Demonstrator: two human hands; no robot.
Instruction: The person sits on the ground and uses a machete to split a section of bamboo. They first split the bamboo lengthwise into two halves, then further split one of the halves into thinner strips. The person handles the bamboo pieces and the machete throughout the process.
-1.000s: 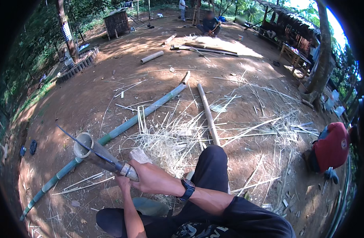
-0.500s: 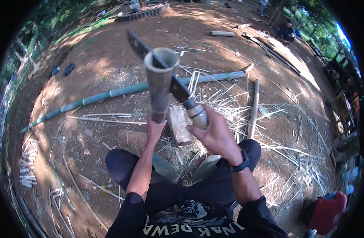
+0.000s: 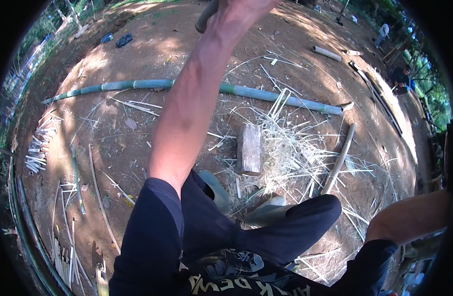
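Observation:
My left hand (image 3: 244, 9) is raised to the top rim of the view, close to the camera, with its forearm crossing the middle. It is closed around a bamboo tube, whose lower end (image 3: 207, 18) shows beside the wrist; the rest of the tube is cut off, as are most of my fingers. Out to the right stretches my right forearm (image 3: 409, 217), its hand beyond the dark rim. The big knife is out of sight. Below, between my feet and the shavings, a squared wooden block (image 3: 249, 150) lies on the ground.
Thin bamboo strips and shavings (image 3: 285, 153) surround the block. A long green bamboo pole (image 3: 285, 100) lies across the ground ahead, and a shorter pole (image 3: 340, 160) sits at right. At far left is a pile of short split pieces (image 3: 39, 145). A person (image 3: 399, 79) is far right.
My left hand has lifted the bamboo tube up to the top edge. My right hand, which held the knife with its blade across the tube's mouth, has swung right out of view.

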